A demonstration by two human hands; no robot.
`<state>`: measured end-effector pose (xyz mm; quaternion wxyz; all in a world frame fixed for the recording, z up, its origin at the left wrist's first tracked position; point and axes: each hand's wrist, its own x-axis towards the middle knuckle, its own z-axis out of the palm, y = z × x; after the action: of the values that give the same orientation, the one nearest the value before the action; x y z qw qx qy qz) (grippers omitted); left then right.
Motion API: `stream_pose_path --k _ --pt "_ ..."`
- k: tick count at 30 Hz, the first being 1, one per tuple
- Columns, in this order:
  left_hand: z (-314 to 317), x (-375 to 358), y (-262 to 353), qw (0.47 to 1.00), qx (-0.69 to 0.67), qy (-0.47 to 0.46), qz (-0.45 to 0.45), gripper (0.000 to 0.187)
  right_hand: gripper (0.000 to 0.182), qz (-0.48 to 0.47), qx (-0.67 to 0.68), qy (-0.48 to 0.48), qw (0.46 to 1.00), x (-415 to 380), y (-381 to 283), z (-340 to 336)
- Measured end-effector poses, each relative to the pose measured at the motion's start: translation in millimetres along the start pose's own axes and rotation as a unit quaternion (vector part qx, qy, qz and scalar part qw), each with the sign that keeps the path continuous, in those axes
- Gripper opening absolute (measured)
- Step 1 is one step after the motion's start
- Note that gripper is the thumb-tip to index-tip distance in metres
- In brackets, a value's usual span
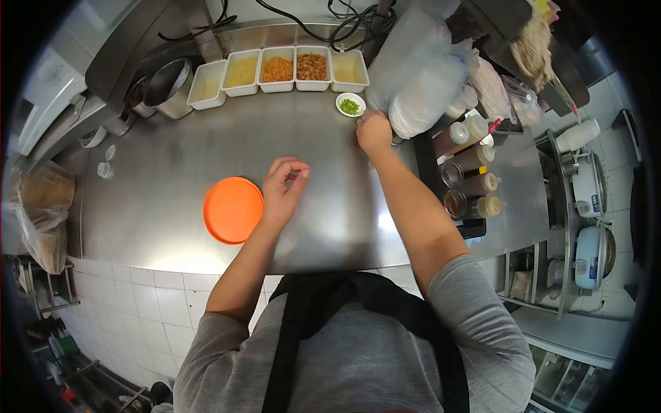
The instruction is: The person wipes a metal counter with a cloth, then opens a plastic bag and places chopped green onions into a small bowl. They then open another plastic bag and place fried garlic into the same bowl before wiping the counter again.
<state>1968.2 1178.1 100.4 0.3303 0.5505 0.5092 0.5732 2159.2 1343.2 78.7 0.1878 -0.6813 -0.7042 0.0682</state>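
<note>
My left hand (pixel 284 191) hovers above the steel counter, just right of an orange round plate (pixel 233 210). Its fingers are loosely curled, with nothing seen between them and the thumb. My right hand (pixel 375 132) reaches far forward, beside a small white bowl (pixel 339 101) of chopped green onion (pixel 350 107). The right fingers are closed near the bowl's lower right edge, and a small greyish thing shows at their tips. What they grip is too small to name. Plastic bags (pixel 423 76) stand close to the right of that hand.
White tubs (pixel 277 87) with shredded and pale foods line the back of the steel counter (pixel 165 151). Metal pots (pixel 171 89) stand at back left, with small white lids (pixel 105 170) nearer. Sauce bottles (pixel 475 160) and jars crowd the right side. Black cables (pixel 358 27) hang behind.
</note>
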Motion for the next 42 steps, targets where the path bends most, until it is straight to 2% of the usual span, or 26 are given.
stream_pose_path --k 2,5,11,13,17,20,23,24,29,31,33,37,39,41,42 --pt "-1 13 -2 1.0 -0.014 -0.006 0.005 0.007 0.021 0.059 0.043 0.062 0.995 1 -4 12" --pt "-1 31 -6 1.0 -0.025 -0.012 0.012 0.007 0.016 0.121 0.044 0.074 0.989 6 -10 21" --pt "20 90 -16 0.999 0.039 -0.028 -0.009 0.012 0.015 0.148 0.01 0.049 0.988 15 -11 24" --pt "33 111 -27 0.996 0.065 -0.044 -0.039 0.016 0.016 0.145 -0.007 0.056 0.988 16 -12 25" --pt "68 138 -82 0.99 0.016 -0.024 -0.136 0.033 0.013 0.127 -0.018 0.061 0.99 16 -9 24" --pt "79 149 -93 0.98 -0.015 -0.048 -0.192 0.045 0.009 0.097 0.134 0.168 0.972 12 -11 9" --pt "89 148 -97 0.972 -0.061 -0.07 -0.214 0.055 0.009 0.002 0.198 0.166 0.966 22 -12 0" --pt "90 147 -96 0.97 -0.08 -0.067 -0.22 0.057 0.013 0.012 0.214 0.131 0.968 29 -12 0" --pt "94 144 -94 0.967 -0.113 -0.051 -0.224 0.059 0.017 0.0 0.207 0.074 0.976 27 -11 -7" --pt "93 142 -93 0.967 -0.117 -0.057 -0.22 0.056 0.014 -0.012 0.236 0.049 0.971 -3 -22 -40" --pt "89 132 -74 0.973 -0.102 -0.022 -0.205 0.048 0.008 -0.075 0.294 -0.023 0.953 -43 -24 -90" --pt "74 121 -88 0.983 -0.052 -0.026 -0.171 0.022 0.013 -0.154 0.36 -0.071 0.917 -108 15 -204" --pt "68 109 -82 0.99 -0.01 0.0 -0.14 0.015 0.016 -0.158 0.39 -0.013 0.907 -123 52 -251" --pt "62 92 -66 0.988 -0.02 -0.001 -0.156 0.014 0.013 -0.141 0.459 0.085 0.873 -120 93 -289" --pt "60 83 -59 0.988 -0.024 0.0 -0.153 0.014 0.011 -0.132 0.432 0.133 0.882 -108 122 -301"
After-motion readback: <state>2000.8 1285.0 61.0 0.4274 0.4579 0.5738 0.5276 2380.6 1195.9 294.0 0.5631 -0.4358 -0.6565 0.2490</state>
